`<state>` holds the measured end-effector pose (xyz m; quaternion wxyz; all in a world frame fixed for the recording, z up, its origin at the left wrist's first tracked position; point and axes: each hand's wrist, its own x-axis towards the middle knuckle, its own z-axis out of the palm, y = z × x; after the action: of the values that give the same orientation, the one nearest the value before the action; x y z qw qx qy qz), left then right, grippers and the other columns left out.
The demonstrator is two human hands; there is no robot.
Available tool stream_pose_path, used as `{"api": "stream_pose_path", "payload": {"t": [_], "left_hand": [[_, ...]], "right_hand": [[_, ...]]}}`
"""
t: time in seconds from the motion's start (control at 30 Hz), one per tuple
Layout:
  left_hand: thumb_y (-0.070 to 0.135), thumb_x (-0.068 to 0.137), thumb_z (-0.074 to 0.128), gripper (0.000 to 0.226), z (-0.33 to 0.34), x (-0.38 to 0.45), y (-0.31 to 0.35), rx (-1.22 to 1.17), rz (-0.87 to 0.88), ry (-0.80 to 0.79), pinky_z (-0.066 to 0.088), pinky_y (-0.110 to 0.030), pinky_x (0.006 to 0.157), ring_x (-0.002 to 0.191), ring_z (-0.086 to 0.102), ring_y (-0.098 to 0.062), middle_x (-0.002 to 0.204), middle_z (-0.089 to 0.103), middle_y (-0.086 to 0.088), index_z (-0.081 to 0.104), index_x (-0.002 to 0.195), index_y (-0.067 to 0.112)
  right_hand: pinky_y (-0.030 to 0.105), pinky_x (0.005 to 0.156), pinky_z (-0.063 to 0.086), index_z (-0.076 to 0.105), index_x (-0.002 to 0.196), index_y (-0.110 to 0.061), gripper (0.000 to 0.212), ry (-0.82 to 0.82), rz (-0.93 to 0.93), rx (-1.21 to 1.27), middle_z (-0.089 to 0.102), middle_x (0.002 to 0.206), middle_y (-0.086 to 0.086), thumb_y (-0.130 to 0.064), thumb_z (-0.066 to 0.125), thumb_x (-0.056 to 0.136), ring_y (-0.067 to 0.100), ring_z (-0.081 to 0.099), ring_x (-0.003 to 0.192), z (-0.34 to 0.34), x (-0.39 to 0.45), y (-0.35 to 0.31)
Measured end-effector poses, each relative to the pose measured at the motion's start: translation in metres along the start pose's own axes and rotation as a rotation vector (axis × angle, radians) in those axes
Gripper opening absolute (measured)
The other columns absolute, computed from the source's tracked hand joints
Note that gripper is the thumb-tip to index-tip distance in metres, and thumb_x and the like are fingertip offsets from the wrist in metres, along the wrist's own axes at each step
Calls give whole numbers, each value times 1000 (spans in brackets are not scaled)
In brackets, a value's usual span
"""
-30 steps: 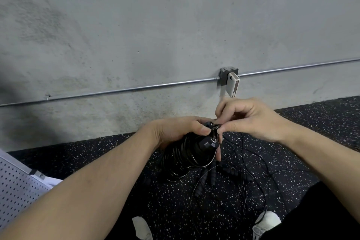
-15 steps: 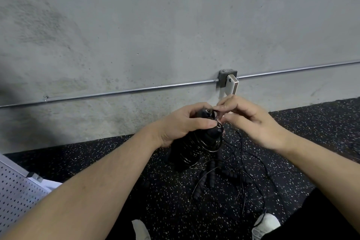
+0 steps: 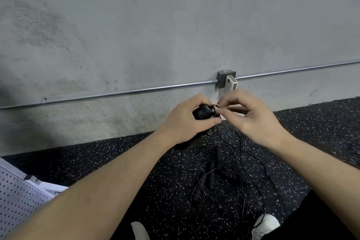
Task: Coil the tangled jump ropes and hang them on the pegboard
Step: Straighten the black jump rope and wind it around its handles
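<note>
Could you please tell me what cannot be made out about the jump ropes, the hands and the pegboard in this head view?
- Coiled rope: mostly covered by the left hand; its loop count is unreadable.
- What the right hand pinches: too small, hidden by fingertips.
- Loose ropes on the floor: thin black cords blend into the mat; their number is unclear.
- Pegboard: cut off by the left edge; no pegs visible.

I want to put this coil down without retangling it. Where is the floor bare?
Bare speckled floor lies between the wall and the left forearm, beside the pegboard. More lies far right, below the conduit. Crowded: the tangled ropes between both forearms.
</note>
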<state>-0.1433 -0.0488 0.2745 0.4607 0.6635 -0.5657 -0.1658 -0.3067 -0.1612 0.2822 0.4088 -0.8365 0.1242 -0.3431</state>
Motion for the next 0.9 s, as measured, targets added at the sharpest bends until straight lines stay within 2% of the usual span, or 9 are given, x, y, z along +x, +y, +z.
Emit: {"api": "stream_pose_path", "payload": {"t": [0.1,0.23,0.37,0.47,0.53,0.63,0.73,0.8,0.9], "left_hand": [[35,81,78,21,5,3,0,47,-16,125,51,-36,76,79,61,-13,80,64,12,61,91,28],[29,85,76,17,9,5,1,156,33,225,48,-27,69,80,58,-7,86,64,13,61,94,30],[34,86,72,17,14,6,-2,230,153,290,51,-31,66,79,57,-8,92,60,14,62,97,27],[51,85,60,28,15,7,-3,347,240,323,48,-27,58,76,55,-7,94,57,14,63,97,26],[55,85,58,32,15,8,-6,408,260,311,47,-27,56,76,56,-8,94,58,13,63,97,26],[50,85,67,27,16,6,-6,398,199,268,48,-28,61,78,58,-7,97,59,17,62,105,32],[44,87,70,43,21,3,4,367,64,197,52,-31,77,95,63,-8,115,64,19,58,127,41],[44,87,68,38,23,4,10,332,13,164,54,-33,80,95,65,-8,110,69,19,59,125,47],[52,86,63,25,22,6,10,167,-104,112,56,-38,75,83,66,-5,89,71,16,62,109,43]], "right_hand": [[21,89,48,75,86,-27,10,87,26,-190,62,100,-11,-18,79,84,7,61,99,4,-2,-5],[11,76,43,74,83,-37,8,156,90,-250,61,96,-16,-33,81,81,5,59,87,11,2,-12],[20,68,46,76,81,-31,7,215,146,-167,61,88,-11,-30,83,81,7,56,73,12,8,-16],[15,65,42,77,77,-28,8,227,191,-95,65,85,-8,-25,84,79,2,52,68,11,9,-20],[14,56,37,78,76,-25,7,223,265,-6,66,76,-9,-23,84,79,1,47,58,9,9,-23],[16,45,28,76,76,-19,10,191,421,38,57,51,-15,-25,83,80,2,37,41,7,10,-20],[22,49,32,72,76,-16,11,215,492,83,59,60,-6,-21,80,81,7,41,50,11,11,-17],[17,47,31,69,76,-13,11,238,488,121,52,58,-6,-16,78,82,3,40,48,15,11,-18],[14,44,28,67,76,-12,13,224,435,82,42,55,-10,-14,78,82,1,34,45,18,12,-20]]}}
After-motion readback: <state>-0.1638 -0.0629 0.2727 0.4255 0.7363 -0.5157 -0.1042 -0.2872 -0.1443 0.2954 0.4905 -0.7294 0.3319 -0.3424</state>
